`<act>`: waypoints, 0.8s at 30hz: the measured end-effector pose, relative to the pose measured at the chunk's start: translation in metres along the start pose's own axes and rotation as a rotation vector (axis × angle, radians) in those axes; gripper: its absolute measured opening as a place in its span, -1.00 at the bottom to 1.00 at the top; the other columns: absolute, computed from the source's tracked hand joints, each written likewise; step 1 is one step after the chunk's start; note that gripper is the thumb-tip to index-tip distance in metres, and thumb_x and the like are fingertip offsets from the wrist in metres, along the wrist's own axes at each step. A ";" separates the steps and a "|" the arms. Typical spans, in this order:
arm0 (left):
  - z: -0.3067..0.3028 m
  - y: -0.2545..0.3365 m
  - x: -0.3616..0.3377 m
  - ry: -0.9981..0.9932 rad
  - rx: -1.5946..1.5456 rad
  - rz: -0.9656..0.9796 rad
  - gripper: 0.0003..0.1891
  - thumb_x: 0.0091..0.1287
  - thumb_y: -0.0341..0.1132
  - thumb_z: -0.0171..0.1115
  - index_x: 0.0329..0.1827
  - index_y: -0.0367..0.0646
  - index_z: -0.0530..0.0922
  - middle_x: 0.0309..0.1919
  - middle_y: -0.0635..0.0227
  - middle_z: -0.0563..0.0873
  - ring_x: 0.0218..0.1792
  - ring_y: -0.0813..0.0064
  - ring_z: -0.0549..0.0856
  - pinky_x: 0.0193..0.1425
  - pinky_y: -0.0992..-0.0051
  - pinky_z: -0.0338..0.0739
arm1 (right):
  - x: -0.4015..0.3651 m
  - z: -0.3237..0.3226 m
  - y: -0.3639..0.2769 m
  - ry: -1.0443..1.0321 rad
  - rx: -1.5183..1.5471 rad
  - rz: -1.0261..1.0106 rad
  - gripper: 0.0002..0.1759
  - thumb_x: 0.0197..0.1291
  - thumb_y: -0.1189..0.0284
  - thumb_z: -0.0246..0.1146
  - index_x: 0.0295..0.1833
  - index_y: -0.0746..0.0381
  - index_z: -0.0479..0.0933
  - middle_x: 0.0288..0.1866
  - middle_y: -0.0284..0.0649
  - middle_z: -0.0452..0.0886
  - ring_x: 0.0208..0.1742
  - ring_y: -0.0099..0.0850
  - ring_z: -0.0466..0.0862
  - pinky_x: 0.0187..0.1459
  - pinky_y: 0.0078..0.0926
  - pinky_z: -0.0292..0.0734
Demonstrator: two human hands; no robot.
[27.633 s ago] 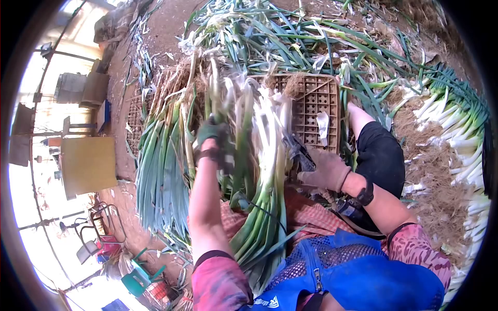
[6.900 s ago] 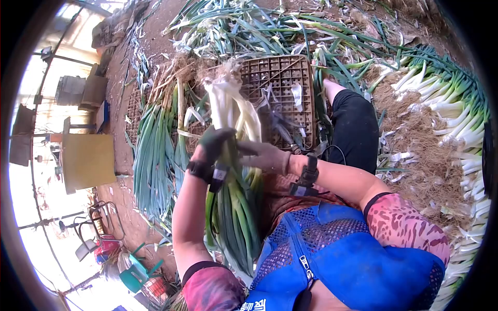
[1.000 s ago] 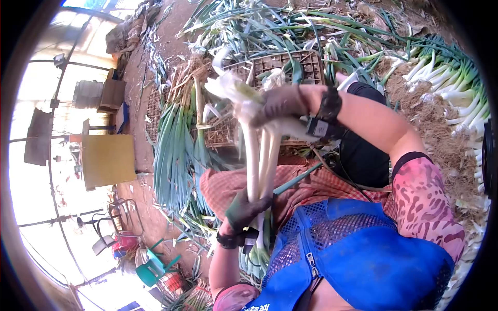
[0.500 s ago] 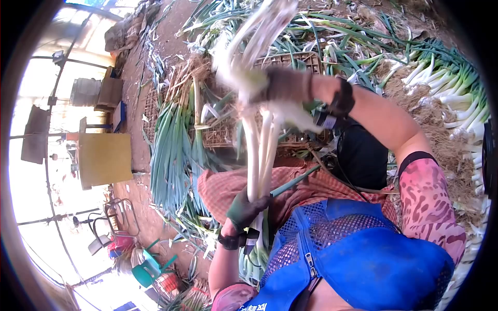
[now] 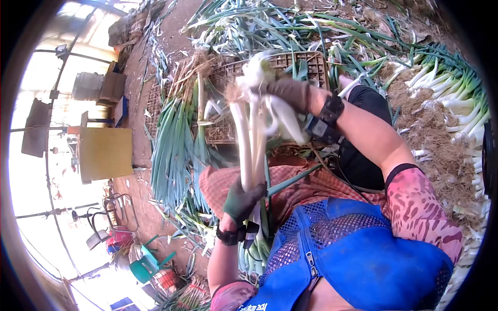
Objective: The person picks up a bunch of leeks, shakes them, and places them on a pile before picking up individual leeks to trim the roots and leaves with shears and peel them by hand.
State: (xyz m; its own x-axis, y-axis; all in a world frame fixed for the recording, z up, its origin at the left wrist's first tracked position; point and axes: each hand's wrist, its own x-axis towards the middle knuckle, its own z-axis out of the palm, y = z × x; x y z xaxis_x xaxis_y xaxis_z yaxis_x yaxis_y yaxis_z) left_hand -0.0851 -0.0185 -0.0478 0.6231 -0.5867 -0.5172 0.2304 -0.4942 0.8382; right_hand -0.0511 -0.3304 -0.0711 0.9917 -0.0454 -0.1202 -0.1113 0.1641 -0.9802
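My left hand [image 5: 245, 201], in a dark green glove, is closed around the shafts of several long white green onions [image 5: 250, 147], held upright with roots at the top. Close to that root end is my right hand [image 5: 288, 94], in a brown glove and slightly blurred. Its fingers are closed on pale peelings [image 5: 258, 71], which bunch above the roots; a thick white strip [image 5: 287, 120] hangs below the hand. Motion hides exactly where the peelings meet the stalks. The green leaves run down past my left wrist.
A brown plastic crate [image 5: 306, 62] lies beyond my hands. Untrimmed green onions [image 5: 176, 140] lean at its left. Cleaned green onions [image 5: 451, 83] are laid out in rows at the right, and leaf scraps [image 5: 249, 26] cover the ground behind. A yellow board [image 5: 106, 155] stands at far left.
The peelings that streamed upward, blurred, from my right hand have dropped into a smaller bunch at the roots. My left hand has shifted slightly, still gripping the green onions.
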 end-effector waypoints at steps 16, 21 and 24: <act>0.005 0.005 -0.008 -0.117 0.036 -0.112 -0.71 0.24 -0.37 0.34 -0.03 -0.30 0.58 -0.28 0.35 0.72 -0.26 0.54 0.68 -0.11 0.48 0.58 | 0.001 0.005 0.012 -0.285 -0.514 -0.054 -0.62 0.23 0.18 0.27 -0.11 0.31 0.66 -0.29 -0.09 0.73 -0.30 -0.26 0.71 -0.16 -0.33 0.57; 0.002 0.005 -0.010 -0.116 0.050 -0.095 -0.71 0.23 -0.35 0.36 -0.04 -0.27 0.59 -0.30 0.41 0.68 -0.30 0.63 0.62 -0.19 0.52 0.56 | 0.001 0.009 0.004 -0.278 -0.459 -0.086 -0.74 0.18 0.36 0.36 -0.05 0.26 0.66 -0.25 -0.18 0.75 -0.23 -0.38 0.73 -0.07 -0.43 0.64; 0.000 0.008 -0.015 -0.117 0.098 -0.086 -0.68 0.22 -0.34 0.38 -0.01 -0.29 0.60 -0.29 0.39 0.70 -0.29 0.61 0.63 -0.17 0.51 0.57 | -0.015 0.014 -0.044 -0.087 -0.930 -0.046 -0.74 0.17 0.43 0.35 -0.01 0.22 0.65 -0.20 -0.17 0.75 -0.21 -0.32 0.74 -0.02 -0.44 0.65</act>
State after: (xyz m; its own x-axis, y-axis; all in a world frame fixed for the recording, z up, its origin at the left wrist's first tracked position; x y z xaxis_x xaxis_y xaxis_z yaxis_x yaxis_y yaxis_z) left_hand -0.0930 -0.0136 -0.0335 0.5119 -0.6071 -0.6078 0.2020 -0.6026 0.7720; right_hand -0.0599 -0.3231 -0.0236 0.9936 0.0477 -0.1027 -0.0412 -0.6923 -0.7204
